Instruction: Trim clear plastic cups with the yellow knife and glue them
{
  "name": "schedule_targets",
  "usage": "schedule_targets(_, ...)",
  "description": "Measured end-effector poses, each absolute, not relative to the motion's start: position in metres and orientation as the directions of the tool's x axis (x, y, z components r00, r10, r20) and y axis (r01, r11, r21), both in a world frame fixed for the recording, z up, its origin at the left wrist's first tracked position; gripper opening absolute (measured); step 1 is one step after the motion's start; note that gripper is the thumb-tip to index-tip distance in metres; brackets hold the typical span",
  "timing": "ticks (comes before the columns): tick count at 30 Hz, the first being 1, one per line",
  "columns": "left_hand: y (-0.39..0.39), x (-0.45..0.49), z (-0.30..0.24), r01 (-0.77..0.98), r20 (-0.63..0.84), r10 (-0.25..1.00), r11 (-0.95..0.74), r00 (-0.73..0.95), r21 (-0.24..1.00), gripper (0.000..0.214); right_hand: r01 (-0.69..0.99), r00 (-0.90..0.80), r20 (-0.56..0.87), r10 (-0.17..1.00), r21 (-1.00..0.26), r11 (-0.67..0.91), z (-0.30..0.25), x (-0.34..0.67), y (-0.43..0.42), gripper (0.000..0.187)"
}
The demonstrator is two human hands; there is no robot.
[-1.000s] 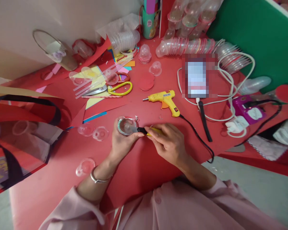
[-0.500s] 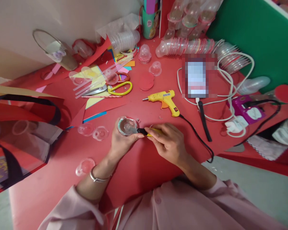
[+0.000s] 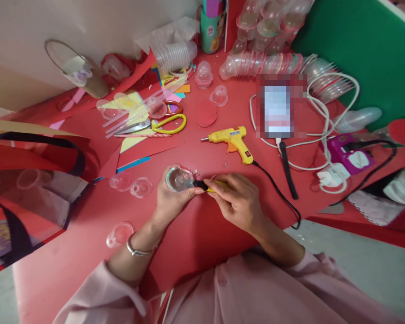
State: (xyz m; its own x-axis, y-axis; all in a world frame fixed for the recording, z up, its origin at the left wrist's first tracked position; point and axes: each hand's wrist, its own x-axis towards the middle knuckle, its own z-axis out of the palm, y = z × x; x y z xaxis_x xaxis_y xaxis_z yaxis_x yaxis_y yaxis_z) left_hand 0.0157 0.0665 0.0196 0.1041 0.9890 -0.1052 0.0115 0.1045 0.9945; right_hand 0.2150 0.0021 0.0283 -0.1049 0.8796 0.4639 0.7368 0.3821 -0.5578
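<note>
Fingers of my left hand [image 3: 172, 198] curl round a clear plastic cup [image 3: 178, 177], thumb reaching to the black front of a yellow utility knife [image 3: 201, 185]; those of my right hand [image 3: 240, 200] pinch its handle, the blade at the cup's rim. The cup is about midway between the near and far edges of the red surface [image 3: 202, 229]; whether it touches down I can't tell. I judge the cutting part done: a ragged shred [image 3: 195, 172] sticks out on the rim's right, while a greenish-white band [image 3: 169, 174] remains on its left. Against a second ago, the shred sits slightly nearer me and farther right, so the cup seems to have turned a little; my grip looks unchanged.
</note>
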Motion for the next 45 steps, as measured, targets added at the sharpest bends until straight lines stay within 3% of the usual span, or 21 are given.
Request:
schedule_targets(16, 0.066, 0.016, 0.016, -0.01, -0.096, 0.992, 0.097, 0.082, 0.995, 0.075, 0.711, -0.124, 0.46, 0.879, -0.576, 0.402, 0.031, 0.219, 0.003, 0.038)
schedule_targets(34, 0.067, 0.012, 0.019, 0.004, -0.156, 0.965, 0.159, 0.21, 0.987, 0.059, 0.718, -0.128, 0.482, 0.867, -0.558, 0.416, 0.03, 0.219, 0.002, 0.04)
schedule_targets(45, 0.069, 0.015, 0.012, -0.053, -0.086, 0.984, 0.095, 0.156, 0.994, 0.082, 0.669, -0.133, 0.474, 0.871, -0.605, 0.431, 0.032, 0.221, 0.004, 0.037)
